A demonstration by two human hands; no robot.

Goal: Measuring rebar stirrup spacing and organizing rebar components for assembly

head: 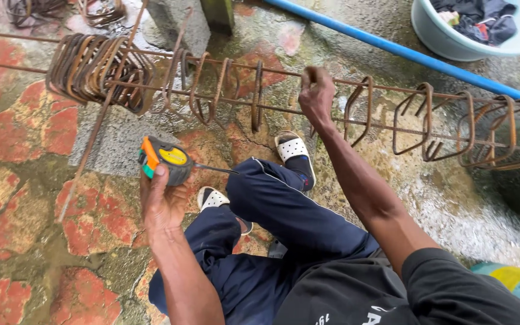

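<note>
- Tape measure [167,159], grey w/ orange and yellow, sits in left hand [162,201], fingers wrapped round case, thumb on top; short bit of blade sticks out to the right.
- Right hand [315,96] closed on a top bar of the rusty rebar cage [392,117], between two stirrups.
- Cage lies horizontal, raised off ground, across upper view; bundle of stirrups [94,69] bunched tight at its left end, others spaced along to the right.
- Person's legs in dark blue trousers, white sandals [292,148], below cage.
- Ground: wet red-and-grey stone paving [25,180].
- Blue pipe [404,51] runs diagonal behind cage; pale basin [446,39] w/ dark clothes top right.
</note>
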